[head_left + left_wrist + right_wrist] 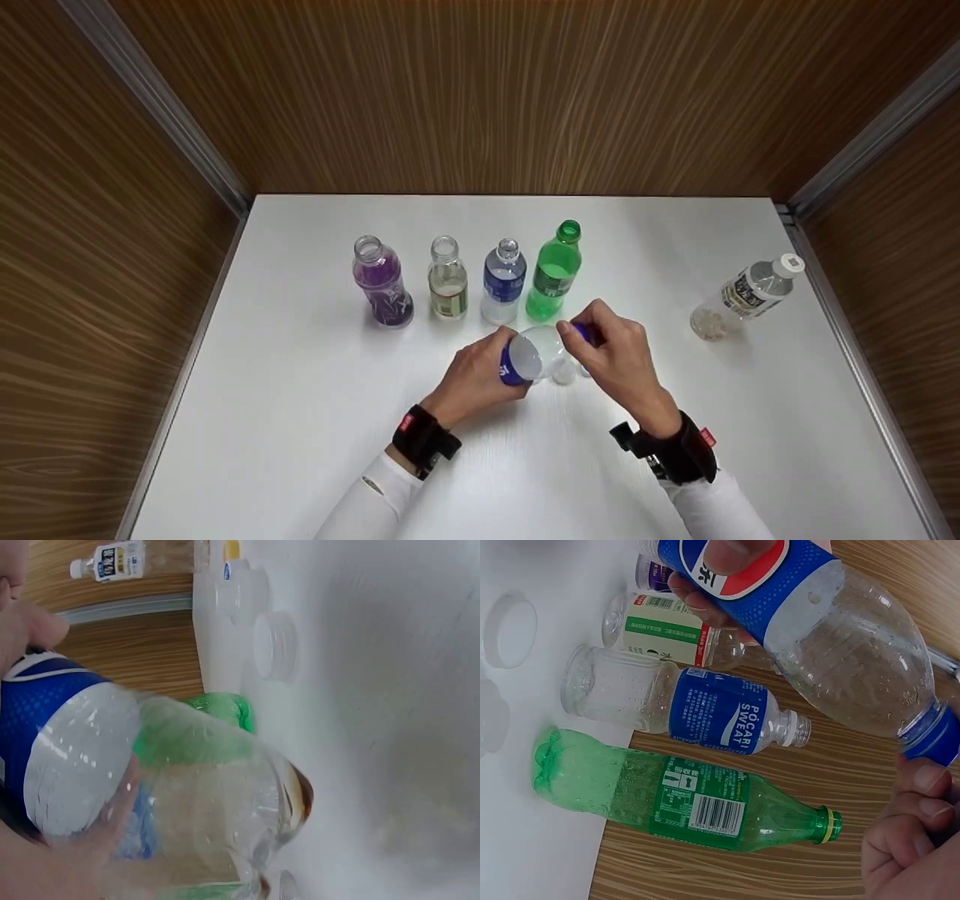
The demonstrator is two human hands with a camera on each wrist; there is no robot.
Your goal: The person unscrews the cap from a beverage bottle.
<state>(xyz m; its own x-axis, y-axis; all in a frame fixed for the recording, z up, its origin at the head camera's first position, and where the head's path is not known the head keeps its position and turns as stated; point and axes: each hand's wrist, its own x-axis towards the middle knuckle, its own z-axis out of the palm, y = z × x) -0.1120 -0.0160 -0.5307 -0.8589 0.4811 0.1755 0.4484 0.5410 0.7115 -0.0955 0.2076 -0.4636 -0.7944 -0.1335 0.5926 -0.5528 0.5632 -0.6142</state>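
Observation:
A clear plastic cola bottle (pixel 855 652) with a blue, red and white label is tilted over the table, its blue cap (pixel 931 736) still on the neck. My left hand (pixel 480 375) grips it round the label. At the other end my right hand (pixel 616 360) pinches the blue cap between thumb and curled fingers. Past the hands, a green bottle (pixel 553 274) and a blue-labelled Pocari Sweat bottle (pixel 504 283) stand uncapped. Loose white caps (pixel 275 646) lie on the tabletop below the held bottle.
Left of those stand a small clear bottle (pixel 448 281) with a pale label and a purple bottle (pixel 383 285), both uncapped. Far right, a white-capped bottle (pixel 746 296) contains pale pieces at its bottom. Wood-grain panels (pixel 480 97) border the white table (pixel 300 420).

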